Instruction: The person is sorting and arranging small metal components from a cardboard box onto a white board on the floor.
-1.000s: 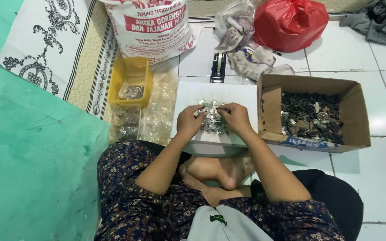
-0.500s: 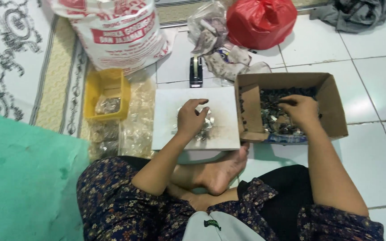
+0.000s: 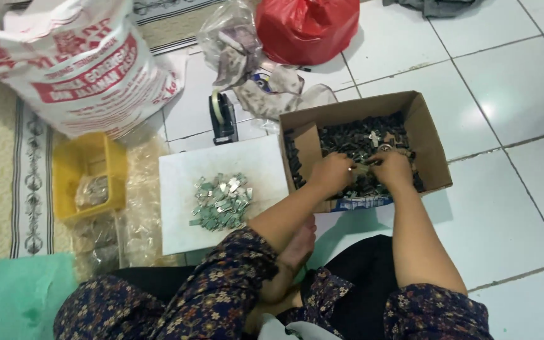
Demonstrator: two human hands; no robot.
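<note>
While both hands [image 3: 360,173] dig, dark parts [image 3: 354,140] lie beneath them.

The floor [image 3: 511,82] was white glossy tile with dark grout lines (glare on one tile), and a patterned cream rug [image 3: 7,189] lay alongside.

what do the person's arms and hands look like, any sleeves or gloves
Both hands are bare: no gloves show on the left hand or the right hand. Forearms are uncovered too. Dark navy sleeves with a small orange floral print end near the elbows. Rings or watches cannot be made out.
</note>
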